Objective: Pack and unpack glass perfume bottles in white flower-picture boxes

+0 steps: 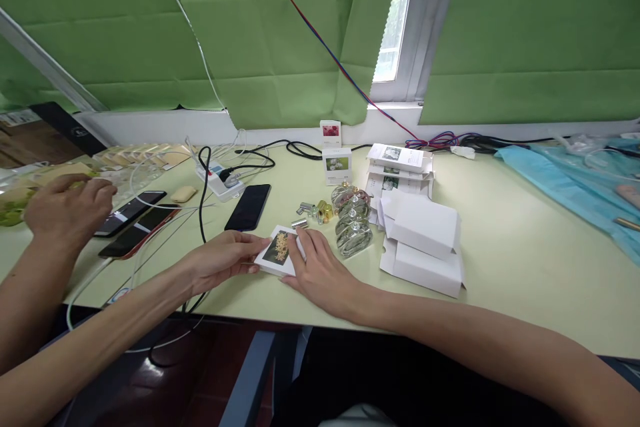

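A small white box (280, 249) with a picture of yellowish flowers lies between my hands above the table's front edge. My left hand (220, 261) pinches its left end with thumb and fingers. Across its right side rests my right hand (327, 277), fingers bent over the top and thumb at the near edge. Just behind my right hand stand several clear glass bottles (354, 235) in a row. Beside them lie small silver caps (300, 223) and gold-coloured caps (324, 211). White unprinted boxes (425, 223) are piled to the right, in front of stacked printed boxes (397, 156).
Another person's hand (65, 210) is at the left, near two phones (133, 213). A black phone (249, 207) lies by a power strip (220, 180) with cables. Printed boxes (337, 167) stand upright at the back. Blue sheeting (565, 180) covers the far right.
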A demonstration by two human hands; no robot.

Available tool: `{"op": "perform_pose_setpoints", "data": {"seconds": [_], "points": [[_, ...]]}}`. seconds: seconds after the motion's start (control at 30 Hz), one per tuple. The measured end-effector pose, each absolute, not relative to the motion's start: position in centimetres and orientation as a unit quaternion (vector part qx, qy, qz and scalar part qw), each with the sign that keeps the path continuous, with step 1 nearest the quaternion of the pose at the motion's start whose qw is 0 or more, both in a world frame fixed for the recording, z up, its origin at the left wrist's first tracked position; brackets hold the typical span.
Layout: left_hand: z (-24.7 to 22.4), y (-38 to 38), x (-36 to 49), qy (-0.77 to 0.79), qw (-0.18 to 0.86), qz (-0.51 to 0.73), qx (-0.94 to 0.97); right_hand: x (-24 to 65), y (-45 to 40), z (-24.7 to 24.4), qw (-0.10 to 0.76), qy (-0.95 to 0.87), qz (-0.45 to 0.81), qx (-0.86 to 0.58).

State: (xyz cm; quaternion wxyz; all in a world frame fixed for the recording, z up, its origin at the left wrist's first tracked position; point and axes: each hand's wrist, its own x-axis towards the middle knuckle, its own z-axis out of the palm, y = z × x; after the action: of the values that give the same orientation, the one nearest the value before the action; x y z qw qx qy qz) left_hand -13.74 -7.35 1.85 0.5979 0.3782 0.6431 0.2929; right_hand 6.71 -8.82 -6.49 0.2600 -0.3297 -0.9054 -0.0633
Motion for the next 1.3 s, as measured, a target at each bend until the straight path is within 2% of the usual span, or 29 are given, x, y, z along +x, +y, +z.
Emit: {"op": "perform_pose_setpoints", "data": {"seconds": [0.9, 1.07, 1.3], "points": [[1.6, -7.3, -13.7, 0.658, 0.6, 0.271, 0.366, 6.7, -8.7, -6.7, 0.274, -0.906, -0.052, -0.318], [1.8, -7.3, -14.7, 0.641, 0.597, 0.257, 0.408, 6.8, -8.7, -6.7, 0.273, -0.909, -0.028, -0.314], [2.1, -8.6, -15.1, 0.634, 0.534, 0.265, 0.493, 7.4, -8.5, -6.1, 0.283, -0.923, 0.06, -0.255]]}}
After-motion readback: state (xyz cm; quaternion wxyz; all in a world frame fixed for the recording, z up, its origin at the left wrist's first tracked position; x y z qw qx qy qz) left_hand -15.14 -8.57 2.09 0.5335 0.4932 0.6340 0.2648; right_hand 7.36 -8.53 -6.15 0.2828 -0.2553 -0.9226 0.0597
